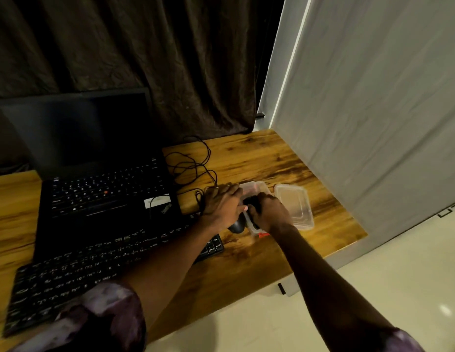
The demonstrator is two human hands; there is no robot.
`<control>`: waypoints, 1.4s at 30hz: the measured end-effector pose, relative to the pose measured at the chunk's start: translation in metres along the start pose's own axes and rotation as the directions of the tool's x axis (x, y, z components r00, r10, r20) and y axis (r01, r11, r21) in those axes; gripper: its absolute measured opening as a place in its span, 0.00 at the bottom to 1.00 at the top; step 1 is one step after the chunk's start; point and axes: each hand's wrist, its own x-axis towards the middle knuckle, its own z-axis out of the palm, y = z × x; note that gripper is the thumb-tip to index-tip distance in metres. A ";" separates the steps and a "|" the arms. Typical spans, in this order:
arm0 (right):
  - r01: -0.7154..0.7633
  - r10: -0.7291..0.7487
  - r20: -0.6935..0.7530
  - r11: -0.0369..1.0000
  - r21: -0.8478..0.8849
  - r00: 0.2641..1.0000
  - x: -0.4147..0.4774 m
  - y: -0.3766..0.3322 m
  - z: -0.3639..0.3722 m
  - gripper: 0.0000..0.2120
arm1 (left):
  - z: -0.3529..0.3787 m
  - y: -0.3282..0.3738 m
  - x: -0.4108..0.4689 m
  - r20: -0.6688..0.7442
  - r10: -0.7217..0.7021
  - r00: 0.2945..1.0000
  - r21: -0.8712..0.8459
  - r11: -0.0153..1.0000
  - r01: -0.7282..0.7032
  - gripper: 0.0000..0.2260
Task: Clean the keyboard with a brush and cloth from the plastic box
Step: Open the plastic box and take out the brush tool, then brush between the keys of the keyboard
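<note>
Keyboard (68, 280), black, full-width, corded type: lay along the near edge of the wooden table (272, 158), just in front of the open laptop (107, 196), its right end crossed by the left forearm; untouched by either hand. Judged light, stiff and flat, with keycaps likely to rattle or lift under rough brushing; best steadied by the bare frame at one short end, never by the keys. Plastic box (256, 186), clear, open, stood on the table to the right of the keyboard and well apart from its middle. Lid (295, 207), clear, lay just beside the box on its right. Left hand (221, 204) rested flat against the box's left side, fingers stretched out, clasping nothing. Right hand (269, 212) reached into the box, fingers clenched round a dark tool (251, 200), too blurred to name, judged to be the brush. Mouse (237, 226), dark, sat just below the left hand, with its cable (193, 163) looped behind. Cloth not made out.
</note>
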 end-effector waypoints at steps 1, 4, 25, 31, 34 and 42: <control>0.006 -0.005 0.035 0.999 -0.035 0.999 0.003 -0.003 0.004 0.15 | 0.001 -0.001 0.000 0.011 -0.007 1.000 -0.018 1.000 0.007 0.27; -0.059 0.061 0.053 0.998 -0.024 0.997 0.010 -0.006 0.009 0.13 | 0.004 -0.002 0.000 0.043 -0.046 0.998 -0.084 0.995 0.049 0.29; -0.248 -0.091 0.263 0.150 0.957 0.961 -0.022 -0.091 -0.001 0.13 | -0.049 -0.025 -0.082 0.033 -0.387 0.922 -0.933 0.318 0.167 0.16; -0.271 -0.166 0.293 0.145 0.952 0.942 -0.044 -0.148 0.019 0.17 | -0.059 -0.065 -0.143 0.019 -0.475 0.880 -0.956 0.250 0.156 0.13; -0.288 -0.156 0.302 0.109 0.952 0.940 -0.056 -0.177 0.034 0.16 | -0.065 -0.080 -0.170 0.014 -0.522 0.853 -0.968 0.206 0.142 0.12; -0.367 -0.122 0.368 0.030 0.930 0.922 -0.086 -0.249 0.067 0.12 | -0.079 -0.122 -0.235 0.053 -0.544 0.838 -0.983 0.118 0.139 0.12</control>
